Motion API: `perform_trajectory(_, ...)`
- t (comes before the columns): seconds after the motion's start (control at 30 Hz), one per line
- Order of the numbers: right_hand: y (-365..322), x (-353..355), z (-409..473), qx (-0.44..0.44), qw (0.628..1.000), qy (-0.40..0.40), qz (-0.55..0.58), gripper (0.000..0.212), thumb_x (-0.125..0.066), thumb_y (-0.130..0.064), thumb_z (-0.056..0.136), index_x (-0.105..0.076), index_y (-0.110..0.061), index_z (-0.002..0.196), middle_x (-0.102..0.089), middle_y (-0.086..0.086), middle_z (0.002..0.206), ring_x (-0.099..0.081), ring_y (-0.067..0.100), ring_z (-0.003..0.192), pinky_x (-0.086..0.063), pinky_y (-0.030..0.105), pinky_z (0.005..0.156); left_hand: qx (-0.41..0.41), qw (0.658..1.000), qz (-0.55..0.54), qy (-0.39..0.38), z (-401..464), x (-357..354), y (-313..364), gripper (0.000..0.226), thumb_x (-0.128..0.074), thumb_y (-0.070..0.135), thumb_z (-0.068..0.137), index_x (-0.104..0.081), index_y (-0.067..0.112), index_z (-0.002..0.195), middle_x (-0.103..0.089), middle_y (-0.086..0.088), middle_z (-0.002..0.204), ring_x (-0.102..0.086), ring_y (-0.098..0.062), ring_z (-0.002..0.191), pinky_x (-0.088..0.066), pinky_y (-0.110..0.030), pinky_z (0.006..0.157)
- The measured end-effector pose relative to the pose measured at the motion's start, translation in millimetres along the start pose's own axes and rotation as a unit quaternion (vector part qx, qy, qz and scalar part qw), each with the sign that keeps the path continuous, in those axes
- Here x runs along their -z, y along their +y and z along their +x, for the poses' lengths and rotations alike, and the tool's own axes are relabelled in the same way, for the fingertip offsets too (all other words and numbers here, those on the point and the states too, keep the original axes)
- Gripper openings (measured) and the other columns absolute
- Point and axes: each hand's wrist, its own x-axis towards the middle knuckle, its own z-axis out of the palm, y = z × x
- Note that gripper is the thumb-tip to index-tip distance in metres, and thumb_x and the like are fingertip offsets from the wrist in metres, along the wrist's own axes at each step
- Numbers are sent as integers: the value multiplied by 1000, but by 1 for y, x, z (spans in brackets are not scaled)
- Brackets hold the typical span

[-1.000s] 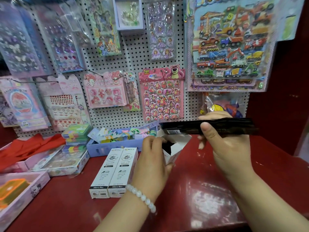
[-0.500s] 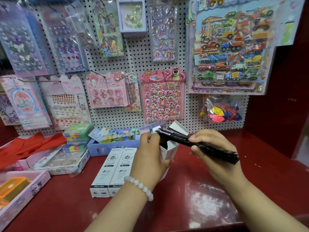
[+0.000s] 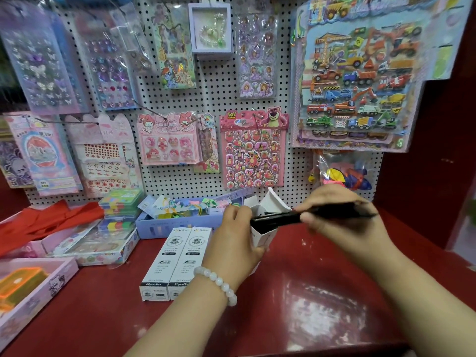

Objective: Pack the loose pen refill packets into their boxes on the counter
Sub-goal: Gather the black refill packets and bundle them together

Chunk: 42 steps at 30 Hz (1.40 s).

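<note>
The left hand (image 3: 235, 243) of the person grips a small white box (image 3: 265, 228) and holds it above the red counter (image 3: 322, 292), with the open end of the box turned up and to the right; its white flaps (image 3: 275, 200) stand open above the mouth. The right hand (image 3: 345, 222) pinches a flat bundle of black refill packets (image 3: 309, 216), the thumb on the near side and the fingers over the far side. The bundle lies almost level, and its left end is at the mouth of the box, touching it or just inside; how deep it goes cannot be told. The two hands are close together but do not touch each other. A bracelet of white beads (image 3: 219, 283) is on the left wrist. To the left of the left hand, two closed white boxes (image 3: 177, 261) lie side by side on the counter, touching each other along their long sides. Behind them stands a light purple tray (image 3: 164, 224) full of small coloured items. At the far left there are a pink tray (image 3: 38, 287) with an orange object inside and some red cloth (image 3: 46, 220). Sticker sheets hang on the white pegboard (image 3: 216, 99) behind the counter.
</note>
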Motion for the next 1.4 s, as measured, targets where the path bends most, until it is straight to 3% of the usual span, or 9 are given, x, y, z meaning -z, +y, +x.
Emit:
perform_trajectory(0.1, 7, 6, 15, -72, 989, 66, 108, 10, -77, -20, 66, -73, -13, 73, -67, 0, 65, -58, 15, 48, -49, 23, 44, 12, 1000, -5, -2, 0, 1, -2, 50, -82, 32, 62, -47, 20, 96, -42, 5, 105, -56, -23, 90, -47, -33, 73)
perform_trajectory(0.2, 11, 2, 22, -91, 986, 83, 111, 9, -78, -16, 70, -72, -11, 76, -67, 2, 65, -57, 18, 48, -50, 25, 44, 15, 1000, -19, -1, 1, 1, -5, 47, -81, 30, 63, -43, 22, 89, -38, 9, 100, -54, -18, 88, -39, -26, 68)
perform_trajectory(0.4, 2, 1, 42, -97, 994, -41, -34, 6, -72, -9, 76, -71, -10, 82, -68, -8, 70, -60, 2, 60, -48, 16, 60, -7, 999, -31, -11, 1, -1, -6, 45, -83, 30, 63, -48, 20, 89, -36, 12, 99, -53, -17, 83, -42, -28, 68)
perform_trajectory(0.63, 3, -19, 80, -127, 946, -243, -174, 11, -77, -14, 76, -72, -9, 85, -70, 4, 83, -63, 8, 73, -49, 24, 72, -25, 998, -55, -10, 0, -8, -11, 48, -82, 29, 64, -44, 29, 93, -35, 16, 101, -53, -15, 90, -42, -28, 71)
perform_trajectory(0.77, 21, -32, 77, -179, 915, -277, -231, 17, -78, -24, 76, -66, -16, 86, -64, -4, 71, -53, -6, 56, -41, 11, 56, 12, 991, -129, 21, -1, -11, -14, 77, -83, 25, 62, -32, 41, 116, -47, 13, 115, -55, -10, 103, -46, -28, 78)
perform_trajectory(0.93, 11, -30, 83, -137, 965, -174, -144, 13, -69, -11, 83, -62, -22, 81, -62, -16, 65, -54, -5, 58, -39, 8, 56, 54, 984, -167, 36, 2, -15, -20, 124, -86, 23, 58, 3, 48, 140, -51, 11, 118, -60, -13, 106, -52, -35, 84)
perform_trajectory(1.07, 23, -50, 85, -141, 894, -241, -350, 8, -74, -22, 79, -71, -16, 84, -65, 1, 79, -58, 16, 72, -41, 24, 59, 65, 982, -174, 39, 5, -16, -22, 127, -86, 23, 58, 4, 41, 145, -51, 7, 128, -57, -13, 112, -44, -21, 82)
perform_trajectory(1.27, 21, -48, 100, -183, 899, -239, -317, 4, -75, -17, 78, -73, -19, 80, -68, -1, 75, -60, 12, 70, -46, 25, 62, 76, 982, -172, 32, 9, -16, -25, 127, -87, 26, 58, 7, 45, 142, -55, 8, 119, -60, -13, 107, -50, -30, 85)
perform_trajectory(1.4, 29, -62, 111, -176, 825, -299, -446, 7, -77, -29, 75, -71, -25, 74, -59, -10, 67, -54, 10, 73, -35, 27, 73, 82, 981, -172, 32, 13, -17, -28, 127, -86, 26, 58, 6, 44, 143, -53, 6, 127, -59, -14, 109, -49, -28, 84)
